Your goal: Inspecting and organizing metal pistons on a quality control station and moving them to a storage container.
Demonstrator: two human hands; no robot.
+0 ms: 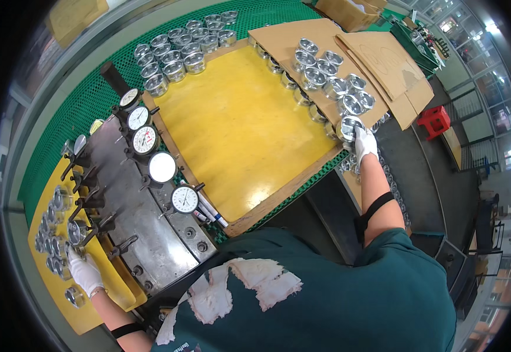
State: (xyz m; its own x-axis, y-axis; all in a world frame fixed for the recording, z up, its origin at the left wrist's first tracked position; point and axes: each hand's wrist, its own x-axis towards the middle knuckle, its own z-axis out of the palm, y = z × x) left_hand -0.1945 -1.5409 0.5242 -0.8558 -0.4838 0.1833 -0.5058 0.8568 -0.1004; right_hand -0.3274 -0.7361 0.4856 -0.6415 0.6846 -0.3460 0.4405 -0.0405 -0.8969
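I have my right hand's [365, 145] grip closed on a silver piston [348, 128], at the near edge of the brown cardboard sheet [290, 38]. My left hand [85, 272] is well apart, at a cluster of pistons [49, 230] on the yellow mat [94, 318]; from here I cannot tell whether that grip holds one (the fingertips are too small to read). Between my hands, dial gauges [185, 199] line the steel plate [144, 229].
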